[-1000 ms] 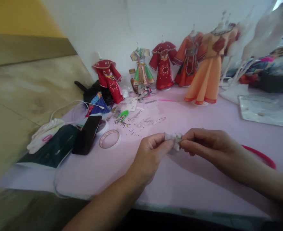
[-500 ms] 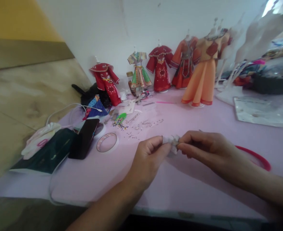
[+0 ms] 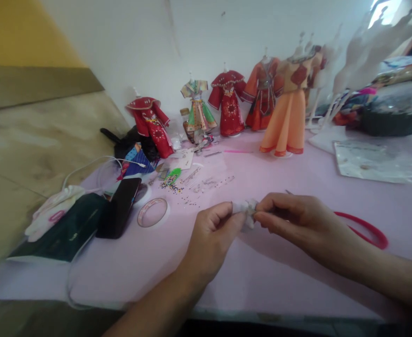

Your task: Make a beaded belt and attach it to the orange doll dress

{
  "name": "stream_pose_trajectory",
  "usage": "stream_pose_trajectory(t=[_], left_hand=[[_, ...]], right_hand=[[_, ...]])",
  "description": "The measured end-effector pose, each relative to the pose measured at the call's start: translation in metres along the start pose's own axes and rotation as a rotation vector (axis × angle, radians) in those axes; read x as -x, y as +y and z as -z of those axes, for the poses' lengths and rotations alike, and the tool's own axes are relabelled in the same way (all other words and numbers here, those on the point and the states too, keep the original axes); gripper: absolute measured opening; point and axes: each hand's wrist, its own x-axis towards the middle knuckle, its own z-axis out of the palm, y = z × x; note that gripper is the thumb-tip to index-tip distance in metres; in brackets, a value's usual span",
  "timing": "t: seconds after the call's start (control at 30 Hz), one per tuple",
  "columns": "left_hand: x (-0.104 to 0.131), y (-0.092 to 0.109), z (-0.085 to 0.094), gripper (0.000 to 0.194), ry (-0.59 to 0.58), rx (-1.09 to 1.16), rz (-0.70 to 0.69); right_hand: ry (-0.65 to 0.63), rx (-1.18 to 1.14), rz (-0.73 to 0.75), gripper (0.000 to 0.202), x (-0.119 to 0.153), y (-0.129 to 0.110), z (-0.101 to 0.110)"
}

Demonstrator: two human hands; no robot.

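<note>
A small pale grey-white piece, perhaps fabric, (image 3: 247, 211) is held up over the pink table (image 3: 258, 281). Its left side is pinched between the thumb and fingers of my left hand (image 3: 211, 238). At its right side, the thumb and forefinger of my right hand (image 3: 297, 220) are closed on it. A thin dark tip (image 3: 288, 192) shows just above my right hand; what it belongs to is hidden. Behind the right wrist lies a red band (image 3: 367, 229), partly covered by the forearm.
Several small dressed forms, one in an orange dress (image 3: 286, 121), stand along the wall. At left lie a tape roll (image 3: 152, 212), black phone (image 3: 119, 208), green pouch (image 3: 65, 229), cable and scattered beads (image 3: 172, 186). A clear packet (image 3: 374, 161) lies at right.
The view has shifted slightly, so the tabletop things appear a little further left and lower. Both hands keep their hold on the pale piece, with little change between them.
</note>
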Motion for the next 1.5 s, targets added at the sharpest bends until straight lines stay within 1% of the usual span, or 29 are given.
stream_pose_trajectory(t=[0.17, 0.33, 0.5, 0.67, 0.9, 1.03, 1.2, 1.37, 1.5], left_hand=[[0.000, 0.000, 0.000, 0.013, 0.005, 0.009, 0.000], [0.000, 0.000, 0.000, 0.021, 0.015, 0.036, 0.027], [0.001, 0.000, -0.002, 0.029, 0.032, 0.033, 0.018], [-0.001, 0.000, -0.002, 0.024, 0.051, 0.015, -0.008], [0.000, 0.001, -0.003, 0.021, 0.034, 0.024, -0.023], [0.001, 0.002, -0.002, 0.024, 0.038, 0.008, -0.006], [0.000, 0.007, -0.003, 0.017, 0.012, 0.012, -0.004], [-0.001, 0.011, -0.003, 0.022, 0.046, -0.037, 0.042], [-0.002, 0.009, -0.002, 0.016, 0.056, -0.047, 0.072]], right_hand=[[-0.002, -0.004, 0.004, 0.021, 0.001, 0.000, 0.000], [-0.003, -0.006, 0.008, 0.014, 0.001, 0.001, 0.000], [0.001, -0.005, 0.017, 0.014, 0.000, 0.000, -0.001], [0.010, 0.003, -0.012, 0.019, 0.001, -0.003, -0.001], [-0.008, 0.011, -0.016, 0.021, 0.001, -0.004, 0.000], [-0.007, 0.016, -0.035, 0.022, 0.002, -0.005, 0.000], [-0.011, 0.025, -0.047, 0.024, 0.003, -0.006, 0.000], [-0.015, 0.068, -0.046, 0.025, 0.002, -0.007, 0.000], [-0.029, 0.081, -0.037, 0.025, 0.001, -0.005, 0.001]])
